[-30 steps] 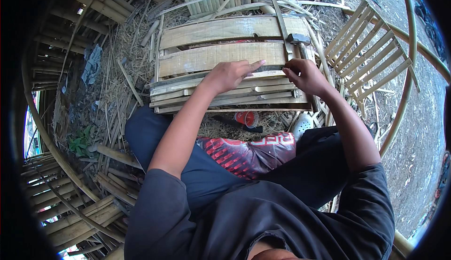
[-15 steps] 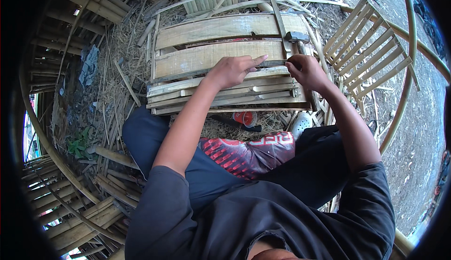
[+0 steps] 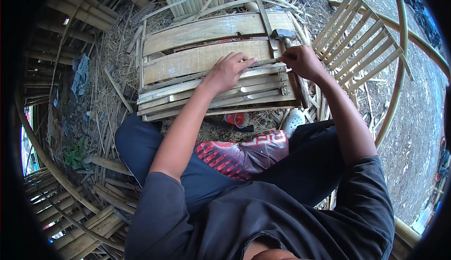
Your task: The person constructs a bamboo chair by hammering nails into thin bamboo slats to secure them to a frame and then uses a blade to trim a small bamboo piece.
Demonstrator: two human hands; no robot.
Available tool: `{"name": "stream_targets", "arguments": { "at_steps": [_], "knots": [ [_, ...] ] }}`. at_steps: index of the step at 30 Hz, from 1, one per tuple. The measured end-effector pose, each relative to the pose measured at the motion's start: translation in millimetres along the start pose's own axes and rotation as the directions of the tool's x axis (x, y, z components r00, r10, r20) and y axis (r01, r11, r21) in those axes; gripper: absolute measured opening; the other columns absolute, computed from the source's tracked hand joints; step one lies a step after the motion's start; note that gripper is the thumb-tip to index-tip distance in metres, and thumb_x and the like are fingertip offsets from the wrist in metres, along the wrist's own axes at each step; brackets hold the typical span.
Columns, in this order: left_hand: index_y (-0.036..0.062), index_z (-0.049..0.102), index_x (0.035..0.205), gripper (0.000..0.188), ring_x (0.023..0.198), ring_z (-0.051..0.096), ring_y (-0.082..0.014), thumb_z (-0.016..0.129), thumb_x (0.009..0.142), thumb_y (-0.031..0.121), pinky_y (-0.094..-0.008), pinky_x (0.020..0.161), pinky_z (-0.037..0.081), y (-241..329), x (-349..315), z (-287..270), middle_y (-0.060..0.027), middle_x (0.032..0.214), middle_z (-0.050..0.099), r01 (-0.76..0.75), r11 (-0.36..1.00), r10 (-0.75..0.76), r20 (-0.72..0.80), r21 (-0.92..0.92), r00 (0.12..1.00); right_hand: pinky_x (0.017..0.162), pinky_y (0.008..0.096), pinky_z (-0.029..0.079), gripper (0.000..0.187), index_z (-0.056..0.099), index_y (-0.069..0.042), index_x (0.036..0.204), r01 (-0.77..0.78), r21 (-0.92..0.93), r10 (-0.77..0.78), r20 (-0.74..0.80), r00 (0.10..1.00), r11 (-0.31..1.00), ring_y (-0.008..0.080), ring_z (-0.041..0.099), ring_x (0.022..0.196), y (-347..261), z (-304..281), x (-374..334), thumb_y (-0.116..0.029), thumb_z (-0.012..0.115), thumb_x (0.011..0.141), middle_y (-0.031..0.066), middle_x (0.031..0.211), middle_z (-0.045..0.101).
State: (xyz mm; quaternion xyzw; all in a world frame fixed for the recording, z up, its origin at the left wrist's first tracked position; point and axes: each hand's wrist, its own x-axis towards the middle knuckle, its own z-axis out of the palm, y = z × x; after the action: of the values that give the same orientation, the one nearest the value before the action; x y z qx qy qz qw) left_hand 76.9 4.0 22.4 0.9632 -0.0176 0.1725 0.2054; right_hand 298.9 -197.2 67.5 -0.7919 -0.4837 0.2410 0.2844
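Both hands are at a low bench of pale wooden planks (image 3: 197,62). A thin bamboo strip (image 3: 268,63) runs between them across the bench. My left hand (image 3: 227,73) is closed on it, thumb and fingers at the strip near the bench's middle. At the right end, my right hand (image 3: 301,62) pinches the strip's end; its fingertips partly hide what they grip. Several more split bamboo strips (image 3: 206,92) lie side by side along the bench's near edge. Just beyond my right hand a hammer (image 3: 283,34) rests, its dark head showing and its handle partly covered.
A long flat blade-like tool (image 3: 262,15) lies across the planks at the back right. A slatted bamboo frame (image 3: 359,39) stands at the right. Under the bench's near side sits a red cup (image 3: 236,119). Bamboo poles (image 3: 110,165) and shavings (image 3: 120,62) lie on the left.
My left index finger, stretched out before, has come down at the strip. The right hand keeps its pinch at the strip's end. The whole view has shifted slightly.
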Motion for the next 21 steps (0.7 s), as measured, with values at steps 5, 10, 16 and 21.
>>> {"name": "stream_targets", "arguments": {
  "at_steps": [5,10,16,21],
  "knots": [
    [0.0121,0.070,0.135,0.041,0.107,0.063,-0.0318,0.065,0.095,0.003,-0.0425,0.095,0.052,3.0,3.1,-0.4,-0.0115,0.111,0.067,0.087,0.993,-0.082,0.063,-0.080,0.995,0.077,0.0389,0.058,0.024,0.079,-0.003,0.103,0.087,-0.072,-0.091,-0.045,0.995,0.994,0.0274,0.076,0.082,15.1,0.3,1.7,-0.002,0.070,0.081,0.0169,0.087,0.077],
    [0.0061,0.073,0.128,0.035,0.105,0.065,-0.0339,0.065,0.095,0.001,-0.0424,0.096,0.052,0.6,2.5,5.0,-0.0140,0.111,0.069,0.218,0.948,-0.222,0.007,-0.234,0.975,0.077,0.0392,0.058,0.018,0.078,-0.002,0.102,0.061,-0.064,-0.066,-0.077,0.995,0.996,0.0270,0.077,0.082,13.3,2.1,3.7,-0.007,0.072,0.085,0.0183,0.088,0.077],
    [0.0043,0.079,0.116,0.025,0.102,0.067,-0.0337,0.067,0.094,0.002,-0.0407,0.092,0.053,-0.5,7.4,8.0,-0.0149,0.104,0.072,0.267,0.941,-0.272,0.005,-0.206,0.962,0.075,0.0395,0.058,0.018,0.078,0.000,0.101,0.009,-0.049,-0.013,-0.070,0.997,0.999,0.0263,0.076,0.077,18.6,2.2,9.1,-0.015,0.072,0.091,0.0182,0.084,0.077],
    [0.0041,0.079,0.113,0.024,0.095,0.068,-0.0348,0.069,0.092,0.002,-0.0419,0.087,0.054,-1.2,9.0,9.5,-0.0162,0.096,0.072,0.279,0.928,-0.284,0.019,-0.248,0.959,0.075,0.0407,0.058,0.019,0.076,0.001,0.097,-0.013,-0.016,0.013,-0.024,1.000,1.000,0.0277,0.075,0.076,21.6,1.3,12.9,-0.017,0.070,0.091,0.0178,0.081,0.076]
  ]
}}
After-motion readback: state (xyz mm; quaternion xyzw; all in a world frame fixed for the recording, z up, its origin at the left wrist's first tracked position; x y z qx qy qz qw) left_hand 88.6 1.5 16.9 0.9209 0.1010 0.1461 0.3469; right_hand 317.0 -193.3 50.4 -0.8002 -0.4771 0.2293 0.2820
